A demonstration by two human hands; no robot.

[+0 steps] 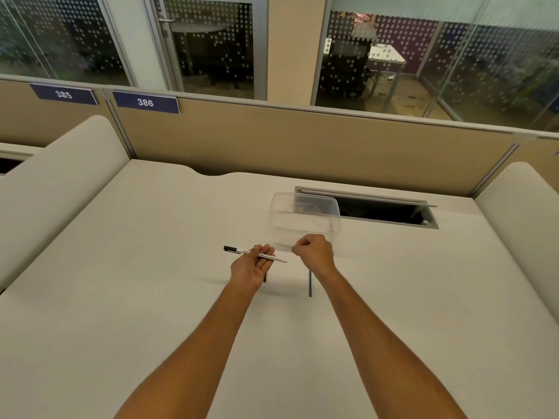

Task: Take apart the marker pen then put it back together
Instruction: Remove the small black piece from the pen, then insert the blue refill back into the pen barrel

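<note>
My left hand [252, 266] holds the marker pen's white barrel [257, 254] level above the desk, with the black end pointing left. My right hand [313, 252] hovers just right of the barrel's open end, fingers curled into a pinch. I cannot see anything inside it. A thin blue ink rod [310, 284] lies on the desk below my right wrist. A short dark piece [265, 278], perhaps the cap, lies on the desk, partly hidden under my left hand.
A clear plastic container [304, 220] stands just beyond my hands. Behind it is an open cable hatch [378, 211] in the white desk [151, 267]. Padded dividers rise at both sides, and a beige partition closes the back.
</note>
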